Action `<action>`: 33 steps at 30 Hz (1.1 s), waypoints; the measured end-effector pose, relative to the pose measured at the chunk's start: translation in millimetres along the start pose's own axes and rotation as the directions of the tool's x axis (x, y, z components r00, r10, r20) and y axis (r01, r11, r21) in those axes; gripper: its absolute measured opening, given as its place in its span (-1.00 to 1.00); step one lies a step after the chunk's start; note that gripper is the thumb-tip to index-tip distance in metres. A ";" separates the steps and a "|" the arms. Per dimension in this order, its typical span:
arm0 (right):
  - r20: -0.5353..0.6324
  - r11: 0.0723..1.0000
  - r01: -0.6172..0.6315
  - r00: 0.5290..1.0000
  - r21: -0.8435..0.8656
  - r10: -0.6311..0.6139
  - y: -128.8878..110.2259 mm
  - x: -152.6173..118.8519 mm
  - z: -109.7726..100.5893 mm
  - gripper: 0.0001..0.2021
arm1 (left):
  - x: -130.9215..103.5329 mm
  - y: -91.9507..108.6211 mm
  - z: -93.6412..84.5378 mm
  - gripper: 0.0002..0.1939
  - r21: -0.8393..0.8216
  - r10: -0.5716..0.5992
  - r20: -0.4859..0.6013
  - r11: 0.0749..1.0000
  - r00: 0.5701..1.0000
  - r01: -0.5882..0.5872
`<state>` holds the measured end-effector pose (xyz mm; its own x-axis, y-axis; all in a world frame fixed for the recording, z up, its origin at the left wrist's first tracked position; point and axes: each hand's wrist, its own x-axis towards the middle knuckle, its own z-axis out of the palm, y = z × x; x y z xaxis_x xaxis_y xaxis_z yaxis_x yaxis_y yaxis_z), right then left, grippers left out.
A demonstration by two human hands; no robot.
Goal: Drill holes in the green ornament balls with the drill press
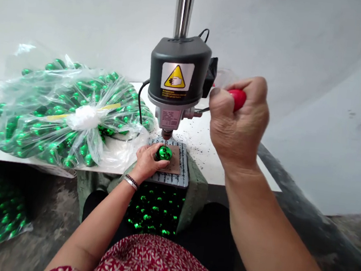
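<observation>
The left grip (147,160) holds a green ball (165,153) beneath the drill (178,74), the right grip (244,119) a red knob (239,100).

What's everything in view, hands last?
drill press: one, dark grey, centre
lever knob: one, red, right of drill press
ball: one, green, under drill bit
board: one, brown, under ball
base plate: one, grey, under board
ball bags: two, clear with green, table's left and lower left
lower balls: many, green, below base plate
cloth: count unclear, green, beside lower balls
table: one, white, mid-view
shirt: one, patterned red, bottom
left hand: one, bare, gripping ball
right hand: one, bare, gripping lever knob
</observation>
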<state>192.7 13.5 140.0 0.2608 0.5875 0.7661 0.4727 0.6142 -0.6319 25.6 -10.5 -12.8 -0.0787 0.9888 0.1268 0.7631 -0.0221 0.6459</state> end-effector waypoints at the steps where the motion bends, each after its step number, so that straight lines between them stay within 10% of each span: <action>1: -0.011 1.000 0.016 1.000 -0.011 -0.016 0.2 -4.1 -1.3 -0.82 | 0.0 -0.7 1.1 -0.39 -0.007 0.001 -0.003 1.000 1.000 -0.001; 33: -0.093 0.965 0.169 0.977 -0.199 -0.190 27.4 -66.3 -10.5 -0.85 | -1.7 -7.1 8.5 -0.38 -0.062 -0.019 -0.011 0.998 1.000 0.018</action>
<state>197.1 -14.2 73.1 0.2431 0.4087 0.8797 0.6677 0.5873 -0.4573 25.8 -10.7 -24.0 -0.0999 0.9874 0.1226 0.7201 -0.0132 0.6937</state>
